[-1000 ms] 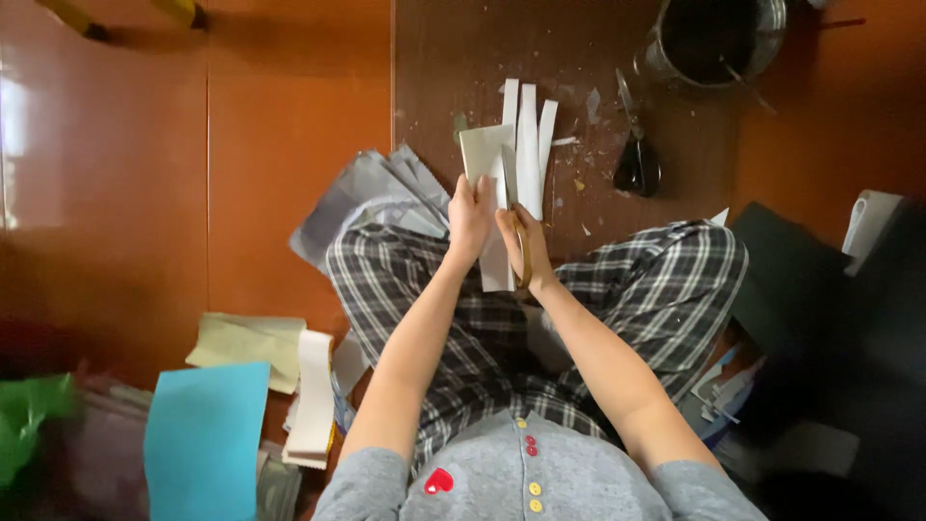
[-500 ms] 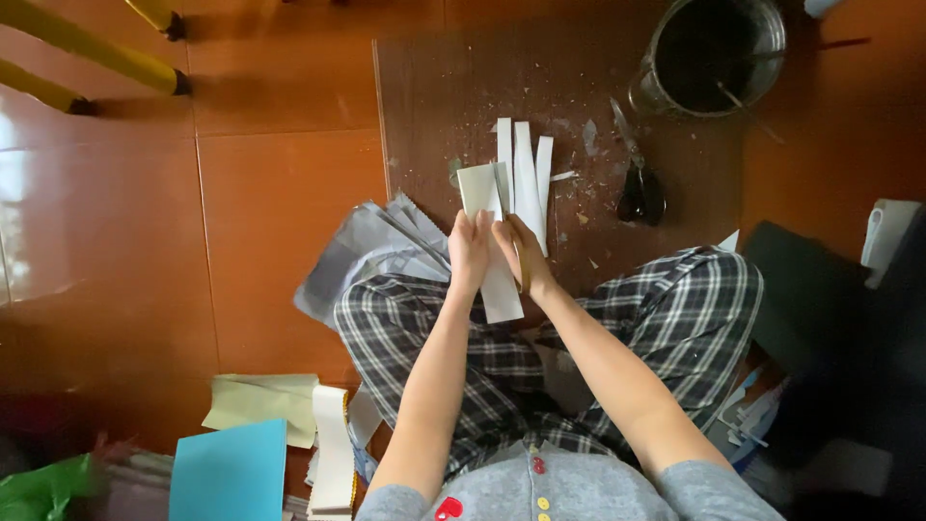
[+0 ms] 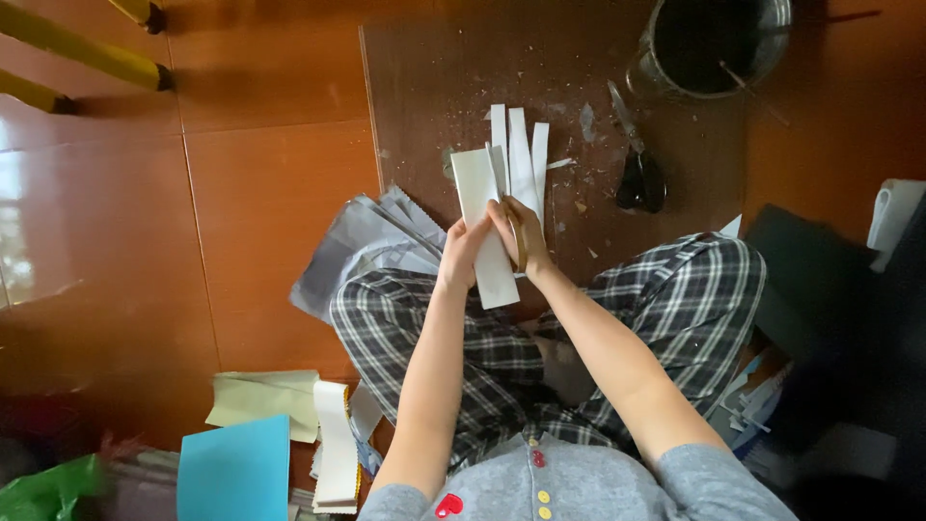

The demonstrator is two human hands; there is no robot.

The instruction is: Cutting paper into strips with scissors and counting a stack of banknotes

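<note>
In the head view, we are seeing the left hand (image 3: pixel 461 253) and the right hand (image 3: pixel 516 234) together gripping a long white paper strip (image 3: pixel 484 224), which is standing tilted above the plaid-trousered lap, at the near edge of the dark brown floor board (image 3: pixel 434 87). On that board, more white paper strips (image 3: pixel 521 145) are lying just beyond the hands, black-handled scissors (image 3: pixel 637 164) to their right, and a metal bucket (image 3: pixel 719 43) at the far right corner.

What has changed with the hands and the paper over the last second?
Very little: both hands, left hand and right hand, still grip the white paper strip over the lap. Only the view shifted, bringing the yellow legs into sight. The cut strips, scissors and bucket stayed put.
</note>
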